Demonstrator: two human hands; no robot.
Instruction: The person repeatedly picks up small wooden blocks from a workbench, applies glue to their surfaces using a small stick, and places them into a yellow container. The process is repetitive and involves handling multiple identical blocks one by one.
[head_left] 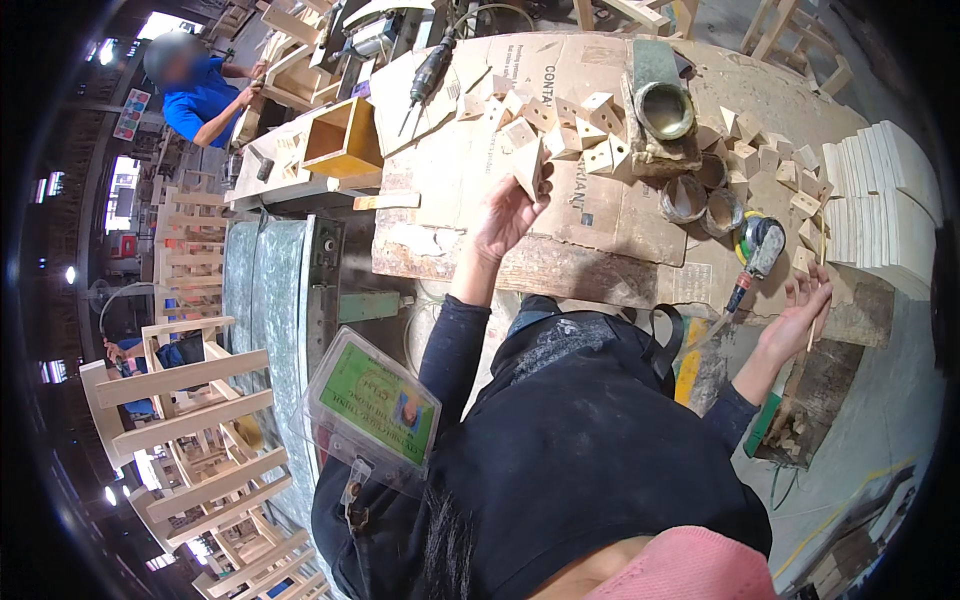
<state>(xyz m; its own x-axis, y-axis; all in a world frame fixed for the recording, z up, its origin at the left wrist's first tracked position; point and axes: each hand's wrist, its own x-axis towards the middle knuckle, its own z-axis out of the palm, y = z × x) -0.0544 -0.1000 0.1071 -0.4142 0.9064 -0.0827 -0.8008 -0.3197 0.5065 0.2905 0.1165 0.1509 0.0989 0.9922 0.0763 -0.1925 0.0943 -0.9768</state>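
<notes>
One wooden block (529, 170) in the left hand (508, 220), one thin stick (823, 240) in the right hand (797, 308)

The block is pinched in the left hand's fingers, above the near part of a cardboard sheet (640, 240) that covers much of the counter (590, 264). It looks wedge-shaped; its long axis runs roughly away from the person, leaning slightly right, with the narrower end toward the palm. How far the fingers wrap its hidden side I cannot tell.

On the right, the stick passes between the thumb side and the neighbouring finger, the other fingers loosely spread. Its long axis also runs away from the person, nearly straight: the far end points toward the scattered blocks (745, 158), the near end down past the counter's edge.

Just beyond the left hand lies a pile of similar blocks (565, 140), some with drilled holes, facing various ways. Right of it an open, round-mouthed container (664, 110) lies tilted, its mouth toward the person, and small cups (683, 199) cluster nearby. A hand-held power tool (764, 245) rests between these and the right hand, near a stack of pale boards (885, 200). At far left stands a co-worker in a blue shirt (195, 105).
</notes>
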